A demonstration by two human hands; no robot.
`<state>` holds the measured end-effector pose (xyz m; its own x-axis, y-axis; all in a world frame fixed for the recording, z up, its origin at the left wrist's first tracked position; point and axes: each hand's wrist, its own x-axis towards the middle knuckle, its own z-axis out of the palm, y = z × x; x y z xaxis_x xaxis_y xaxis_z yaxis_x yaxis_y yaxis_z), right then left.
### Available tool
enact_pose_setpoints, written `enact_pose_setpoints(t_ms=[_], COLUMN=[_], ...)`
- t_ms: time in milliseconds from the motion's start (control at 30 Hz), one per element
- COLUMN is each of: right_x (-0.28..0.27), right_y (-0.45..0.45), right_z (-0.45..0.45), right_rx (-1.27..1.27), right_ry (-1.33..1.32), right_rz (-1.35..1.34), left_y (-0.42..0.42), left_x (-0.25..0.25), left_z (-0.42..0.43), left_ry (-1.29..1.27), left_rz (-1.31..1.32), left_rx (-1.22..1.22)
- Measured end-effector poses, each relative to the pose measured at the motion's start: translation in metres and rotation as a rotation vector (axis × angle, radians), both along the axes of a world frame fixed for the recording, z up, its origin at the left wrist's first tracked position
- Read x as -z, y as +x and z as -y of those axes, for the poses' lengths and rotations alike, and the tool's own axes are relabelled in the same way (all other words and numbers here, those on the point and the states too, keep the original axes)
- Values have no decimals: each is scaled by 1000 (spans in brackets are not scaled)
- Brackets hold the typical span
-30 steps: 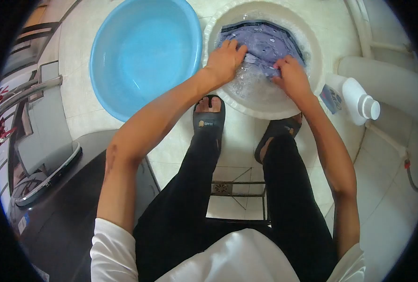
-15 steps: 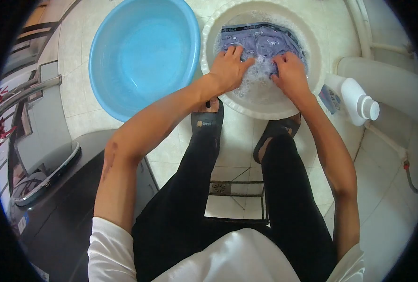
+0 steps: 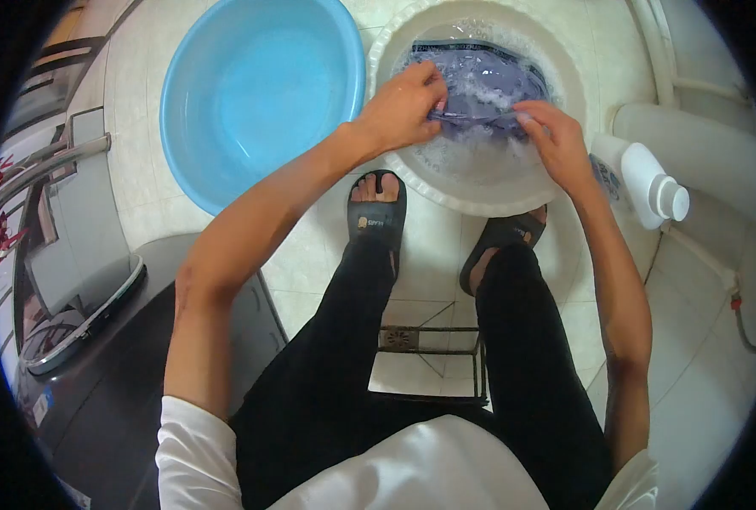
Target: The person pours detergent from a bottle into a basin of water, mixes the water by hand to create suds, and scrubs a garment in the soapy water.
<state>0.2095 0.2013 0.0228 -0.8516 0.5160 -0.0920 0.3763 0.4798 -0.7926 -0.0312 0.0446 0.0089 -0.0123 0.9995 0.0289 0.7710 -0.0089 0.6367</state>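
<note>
Purple-grey underpants (image 3: 488, 81) with a dark lettered waistband lie in sudsy water in a cream basin (image 3: 471, 200). My left hand (image 3: 408, 106) pinches the near edge of the cloth on its left side, fingers curled in. On the right side, my right hand (image 3: 552, 136) pinches the same near edge between thumb and fingers. Between the two hands the edge is drawn fairly straight, just at the water. White foam sits on the cloth and around it.
A blue basin (image 3: 263, 102) stands left of the cream one. On the right are a white bottle (image 3: 650, 183) with a white cap and a pale pipe (image 3: 693, 140). My slippered feet (image 3: 376, 212) are close in front, and a dark cabinet (image 3: 140, 365) is at lower left.
Both hands have shifted from pressing into the cloth to gripping its near edge. The right hand has moved outward to the right, and the cloth is spread flatter.
</note>
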Motion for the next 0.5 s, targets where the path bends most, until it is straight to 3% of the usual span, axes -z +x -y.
enact_pose_setpoints(t_ms=[67, 133, 200, 233, 300, 400, 433, 500], right_x=[-11, -8, -8, -9, -18, -37, -37, -34], right_y=[4, 13, 16, 14, 13, 11, 11, 8], right_z=[3, -6, -15, -20, -25, -30, -33, -35], right_rx=[165, 272, 380, 504, 626, 718, 705, 688], right_ry=[-52, -66, -78, -207, -338, -434, -449, -463], right_rz=[-161, -117, -75, -205, -338, -357, -237, -116], left_y=[-7, -10, -11, -11, -12, -6, -5, -1], left_x=[-8, -8, -9, -10, -17, -27, -21, -4], left_z=[-2, -5, -10, -11, -15, -22, -24, -26], left_ry=[-4, -10, 130, 131, -110, -191, -191, -156], left_rz=[86, 171, 508, 508, 810, 659, 658, 385], left_rx=[3, 11, -70, -68, -357, -528, -528, -434])
